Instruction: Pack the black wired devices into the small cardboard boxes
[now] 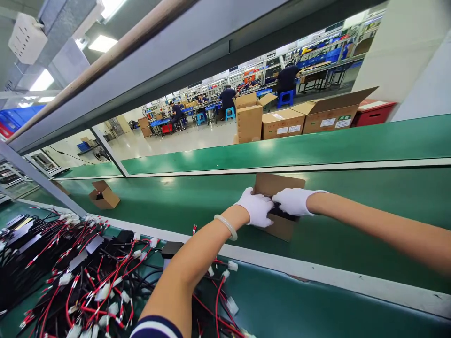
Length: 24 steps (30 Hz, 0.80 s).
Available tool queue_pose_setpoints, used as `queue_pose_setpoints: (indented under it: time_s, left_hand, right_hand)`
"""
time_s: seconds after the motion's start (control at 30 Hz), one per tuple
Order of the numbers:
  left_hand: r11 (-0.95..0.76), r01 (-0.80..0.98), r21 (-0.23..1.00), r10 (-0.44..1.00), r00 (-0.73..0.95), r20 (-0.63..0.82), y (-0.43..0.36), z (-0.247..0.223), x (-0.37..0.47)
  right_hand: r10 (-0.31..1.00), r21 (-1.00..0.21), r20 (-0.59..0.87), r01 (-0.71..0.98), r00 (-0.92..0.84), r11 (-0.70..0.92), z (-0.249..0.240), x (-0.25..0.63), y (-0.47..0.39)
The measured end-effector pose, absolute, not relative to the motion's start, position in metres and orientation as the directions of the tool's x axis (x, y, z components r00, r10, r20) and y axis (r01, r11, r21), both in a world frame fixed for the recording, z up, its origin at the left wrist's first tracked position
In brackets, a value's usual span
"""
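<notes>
Both gloved hands are on the small carton (278, 206) out on the green conveyor: left hand (256, 208) fingers curled over its open mouth, right hand (294, 201) fingers pressing the flap. Packing looks nearly done; closing needs a firm tuck.

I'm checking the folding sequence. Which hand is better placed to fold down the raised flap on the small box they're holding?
Probably the right hand: it rests just under the box's raised flap, while the left hand grips the side.

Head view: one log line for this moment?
left hand on box | right hand on box | box open, on belt
</notes>
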<state>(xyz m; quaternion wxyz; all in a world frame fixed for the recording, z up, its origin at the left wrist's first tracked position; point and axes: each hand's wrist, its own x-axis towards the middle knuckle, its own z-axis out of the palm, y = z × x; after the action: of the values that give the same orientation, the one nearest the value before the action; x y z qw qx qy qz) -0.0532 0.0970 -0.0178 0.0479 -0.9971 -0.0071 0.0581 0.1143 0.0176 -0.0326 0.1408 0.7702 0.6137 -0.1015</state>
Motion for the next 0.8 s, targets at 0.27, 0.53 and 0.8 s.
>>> queue_pose_setpoints:
  time_s: [0.27, 0.53, 0.8]
  left_hand:
    - [-0.993, -0.001, -0.115, 0.010, 0.995, -0.098, 0.123, -0.010, -0.109]
    - [-0.991, 0.039, -0.124, 0.053, 0.993, -0.107, 0.136, -0.006, -0.130]
    - [-0.986, 0.104, -0.128, 0.127, 0.974, -0.185, 0.145, -0.002, -0.149]
  right_hand:
    - [0.929, 0.125, -0.283, 0.969, 0.239, -0.212, -0.007, 0.077, 0.029]
    - [0.921, 0.097, -0.325, 0.976, 0.217, -0.195, -0.007, 0.059, 0.064]
    - [0.841, 0.018, -0.520, 0.986, 0.149, -0.163, -0.025, 0.039, 0.101]
